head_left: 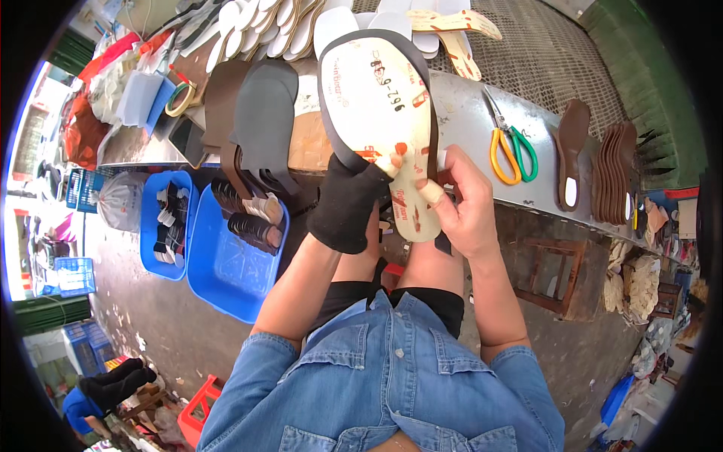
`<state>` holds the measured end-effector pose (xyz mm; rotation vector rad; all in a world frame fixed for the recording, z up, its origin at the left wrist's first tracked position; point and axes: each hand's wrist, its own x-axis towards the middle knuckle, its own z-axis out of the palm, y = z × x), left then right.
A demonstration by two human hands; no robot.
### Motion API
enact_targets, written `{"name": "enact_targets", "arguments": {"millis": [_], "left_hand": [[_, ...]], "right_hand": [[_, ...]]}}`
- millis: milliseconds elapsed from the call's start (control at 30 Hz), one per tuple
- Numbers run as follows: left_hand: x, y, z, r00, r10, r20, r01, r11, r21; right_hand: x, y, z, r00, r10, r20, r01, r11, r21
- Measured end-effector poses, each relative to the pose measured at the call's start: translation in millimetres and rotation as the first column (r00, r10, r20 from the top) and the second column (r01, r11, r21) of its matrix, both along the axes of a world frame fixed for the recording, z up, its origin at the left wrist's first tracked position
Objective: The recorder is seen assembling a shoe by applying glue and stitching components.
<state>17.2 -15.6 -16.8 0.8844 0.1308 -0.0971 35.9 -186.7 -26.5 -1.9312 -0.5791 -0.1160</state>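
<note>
A cream insole board (369, 98) with red and black print lies over a dark sheet (426, 71) whose edge shows around its rim. My left hand (349, 203), in a black glove with bare fingertips, grips both at the narrowing waist. Near the heel end, my right hand (468, 200) pinches the edge between thumb and fingers; tape wraps the thumb and one finger. To the right on the bench lie scissors (512, 143) with one yellow and one green handle. Dark grey sole-shaped pieces (265, 105) and brown ones (222, 98) hang over the bench edge at left.
Brown insoles (614, 173) stand in a row on the metal bench's (467, 113) right end. White insoles (290, 26) are heaped at the back. Two blue tubs (233, 282) with shoe parts sit left on the floor. A wooden stool (553, 279) is right, a red stool (199, 410) lower left, near another person (98, 399).
</note>
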Motion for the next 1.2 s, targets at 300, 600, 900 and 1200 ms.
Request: {"name": "enact_targets", "arguments": {"millis": [300,600,900,1200], "left_hand": [[-7.5,-1.8,-11.3,0.972,-0.182,0.146,0.167,0.980,0.110],[-2.0,0.7,-3.7,0.980,-0.145,0.138,0.121,0.977,0.173],[5.8,7.1,2.3,0.998,-0.067,0.010,0.062,0.963,0.261],[10.6,22.9,26.0,0.632,-0.647,0.426,-0.565,-0.009,0.825]], "right_hand": [[24.9,18.1,26.6,0.853,0.253,-0.456,0.211,0.633,0.745],[23.6,2.7,9.0,0.926,0.243,-0.288,-0.002,0.768,0.641],[10.1,1.8,9.3,0.899,0.214,-0.383,0.025,0.846,0.532],[-1.2,-0.2,1.3,0.445,0.579,-0.683,0.412,0.545,0.730]]}}
